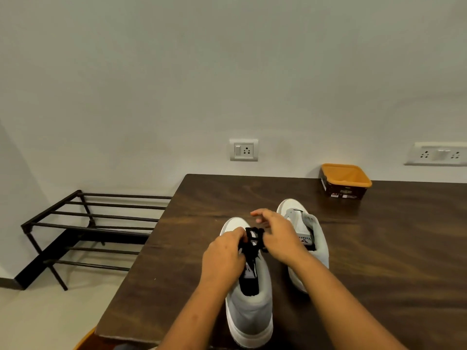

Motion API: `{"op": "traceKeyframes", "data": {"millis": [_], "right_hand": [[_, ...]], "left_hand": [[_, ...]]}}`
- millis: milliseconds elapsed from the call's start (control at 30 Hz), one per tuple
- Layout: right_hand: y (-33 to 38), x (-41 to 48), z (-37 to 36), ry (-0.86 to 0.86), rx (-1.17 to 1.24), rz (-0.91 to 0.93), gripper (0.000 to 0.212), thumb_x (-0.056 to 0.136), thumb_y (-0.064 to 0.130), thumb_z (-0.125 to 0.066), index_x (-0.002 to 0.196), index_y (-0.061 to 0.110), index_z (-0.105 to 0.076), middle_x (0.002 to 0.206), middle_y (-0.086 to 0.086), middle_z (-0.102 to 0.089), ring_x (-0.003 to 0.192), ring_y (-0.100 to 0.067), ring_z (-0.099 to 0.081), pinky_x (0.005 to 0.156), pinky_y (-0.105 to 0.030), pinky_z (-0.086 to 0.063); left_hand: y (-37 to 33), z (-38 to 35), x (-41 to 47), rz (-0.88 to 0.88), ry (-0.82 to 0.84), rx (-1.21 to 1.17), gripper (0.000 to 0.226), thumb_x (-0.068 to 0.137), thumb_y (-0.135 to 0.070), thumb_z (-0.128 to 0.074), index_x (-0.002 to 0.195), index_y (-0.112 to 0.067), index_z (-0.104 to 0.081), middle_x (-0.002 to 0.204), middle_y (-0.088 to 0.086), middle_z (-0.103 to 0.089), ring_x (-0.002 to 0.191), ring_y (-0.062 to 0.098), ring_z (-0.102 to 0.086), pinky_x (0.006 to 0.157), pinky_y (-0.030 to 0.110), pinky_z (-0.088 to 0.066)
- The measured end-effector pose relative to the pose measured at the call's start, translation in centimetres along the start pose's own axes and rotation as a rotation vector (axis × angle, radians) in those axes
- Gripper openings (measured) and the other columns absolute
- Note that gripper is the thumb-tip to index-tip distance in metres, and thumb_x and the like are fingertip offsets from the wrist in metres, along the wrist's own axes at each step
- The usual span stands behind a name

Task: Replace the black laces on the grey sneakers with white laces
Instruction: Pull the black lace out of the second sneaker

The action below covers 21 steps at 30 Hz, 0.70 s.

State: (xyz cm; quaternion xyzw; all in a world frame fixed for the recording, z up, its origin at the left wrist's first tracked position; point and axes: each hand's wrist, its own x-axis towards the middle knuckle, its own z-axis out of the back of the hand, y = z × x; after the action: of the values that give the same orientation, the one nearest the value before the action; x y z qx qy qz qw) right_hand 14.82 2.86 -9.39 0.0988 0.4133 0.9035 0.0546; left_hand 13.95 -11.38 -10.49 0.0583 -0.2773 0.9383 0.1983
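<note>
Sneakers (249, 306): 2, grey/white, both on 1 dark wood table (391, 248). Nearer one sits directly under both hands. Second sneaker (317, 231) is just beyond the right hand, tongue label starts "Vel", rest covered. 1 black rack (88, 223) far left of left hand. 1 orange-rimmed tub (345, 183) beyond right hand, print unreadable. 2 wall sockets (243, 150). 1 black lace (254, 238): left hand (223, 256) pinches it; right hand (280, 238) at it, fingers loosely spread, grip unclear.
</note>
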Motion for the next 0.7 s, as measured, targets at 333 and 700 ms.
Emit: {"op": "traceKeyframes", "data": {"millis": [333, 700], "right_hand": [[-0.3, -0.9, 0.3, 0.133, 0.074, -0.040, 0.044, 0.083, -0.007, -0.049, 0.113, 0.023, -0.062, 0.113, -0.001, -0.064, 0.099, -0.017, -0.062, 0.089, -0.027, -0.051], [0.0, -0.7, -0.6, 0.197, -0.193, 0.021, 0.035, 0.073, 0.043, -0.076, 0.106, 0.032, -0.070, 0.100, 0.012, -0.065, 0.094, -0.008, -0.061, 0.088, -0.030, -0.051]], "left_hand": [[2.1, -1.1, 0.7, 0.092, -0.023, -0.404, 0.009, 0.088, -0.024, -0.063, 0.084, -0.029, -0.070, 0.083, -0.006, -0.070, 0.082, 0.014, -0.066, 0.073, 0.031, -0.053], [1.8, -0.7, 1.1, 0.288, -0.058, -0.811, 0.027, 0.096, -0.024, -0.052, 0.076, -0.014, -0.067, 0.076, 0.007, -0.070, 0.077, 0.019, -0.068, 0.070, 0.036, -0.059]]}}
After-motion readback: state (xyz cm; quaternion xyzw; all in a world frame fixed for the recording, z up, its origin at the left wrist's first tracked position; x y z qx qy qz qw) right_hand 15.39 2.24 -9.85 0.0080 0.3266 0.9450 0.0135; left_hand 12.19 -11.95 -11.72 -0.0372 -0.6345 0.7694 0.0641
